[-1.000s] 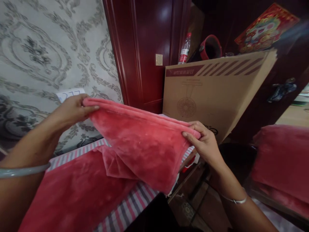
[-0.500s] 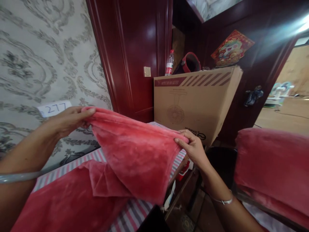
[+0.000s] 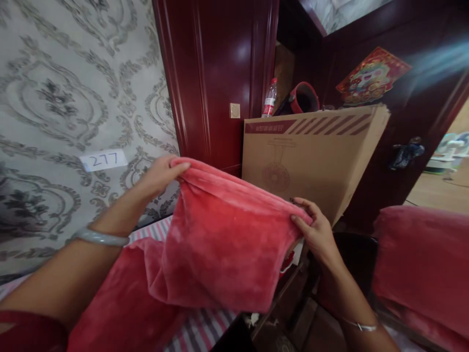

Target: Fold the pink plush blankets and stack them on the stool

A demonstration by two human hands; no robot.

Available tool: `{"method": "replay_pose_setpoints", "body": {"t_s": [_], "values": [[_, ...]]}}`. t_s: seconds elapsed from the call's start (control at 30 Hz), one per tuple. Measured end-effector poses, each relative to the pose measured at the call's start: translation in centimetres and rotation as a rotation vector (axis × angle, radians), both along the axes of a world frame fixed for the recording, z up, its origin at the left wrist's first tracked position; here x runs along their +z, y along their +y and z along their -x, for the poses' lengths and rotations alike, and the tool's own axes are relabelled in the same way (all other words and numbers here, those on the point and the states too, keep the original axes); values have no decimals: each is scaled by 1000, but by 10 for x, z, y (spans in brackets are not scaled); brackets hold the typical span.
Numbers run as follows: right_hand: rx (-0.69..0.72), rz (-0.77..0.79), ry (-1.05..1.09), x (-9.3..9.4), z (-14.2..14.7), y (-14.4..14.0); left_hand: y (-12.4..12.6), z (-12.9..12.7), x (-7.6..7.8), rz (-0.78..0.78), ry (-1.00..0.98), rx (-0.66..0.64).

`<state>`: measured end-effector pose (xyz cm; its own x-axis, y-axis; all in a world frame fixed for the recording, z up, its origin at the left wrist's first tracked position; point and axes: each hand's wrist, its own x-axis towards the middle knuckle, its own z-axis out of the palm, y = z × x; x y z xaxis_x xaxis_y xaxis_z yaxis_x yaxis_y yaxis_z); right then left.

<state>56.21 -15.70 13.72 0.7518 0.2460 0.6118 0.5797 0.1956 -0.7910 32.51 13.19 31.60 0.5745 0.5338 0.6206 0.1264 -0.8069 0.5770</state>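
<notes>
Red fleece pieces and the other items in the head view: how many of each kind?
Red fleece blanket held up by left hand and right hand: 1
Red fleece pile at right: 1
Cardboard box: 1
Plastic bottle: 1
Total: 4

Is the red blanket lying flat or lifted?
Partly lifted: the left hand and right hand pinch the red blanket along its top edge; its lower part trails onto the striped sheet.

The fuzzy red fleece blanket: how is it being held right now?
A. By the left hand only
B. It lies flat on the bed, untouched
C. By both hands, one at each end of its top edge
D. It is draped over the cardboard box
C: the left hand and the right hand each pinch an end of the top edge of the fuzzy red fleece blanket, which hangs between them.
</notes>
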Motion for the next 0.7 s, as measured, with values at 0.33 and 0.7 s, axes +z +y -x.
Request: {"method": "replay_pose_setpoints", "body": {"t_s": [0.33,0.7], "values": [[165,78,261,-14,1,-19,24,-25,-48,-171,358,-254],[214,-187,354,9,-11,-1,21,-28,-51,-630,440,-178]]}}
